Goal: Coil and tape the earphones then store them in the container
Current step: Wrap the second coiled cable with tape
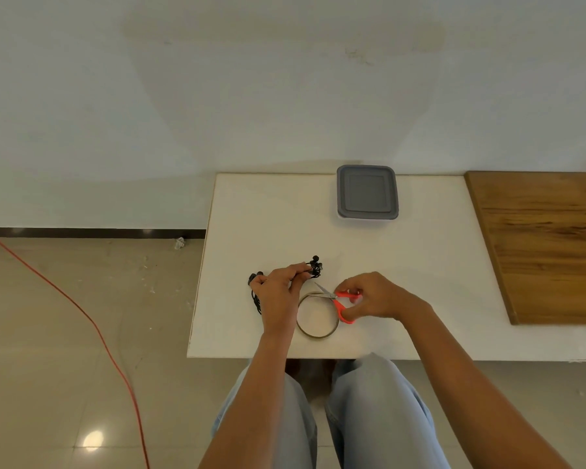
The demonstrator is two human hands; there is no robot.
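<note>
My left hand [279, 287] grips a bundle of black earphones [314, 266]; the buds stick out past my fingertips and a loop of black cable [256, 297] hangs out on the left side of the hand. My right hand [372, 296] holds red-handled scissors [340, 301], fingers in the loops, blades pointing up-left towards the earphones. Under the scissors a roll of tape [317, 314] lies flat on the white table [403, 265]. The container [366, 192], clear with a grey lid shut on it, stands at the table's far edge.
A wooden board [548, 245] covers the table's right side. A red cable [92, 319] runs across the tiled floor on the left. My knees in light jeans sit under the table's front edge.
</note>
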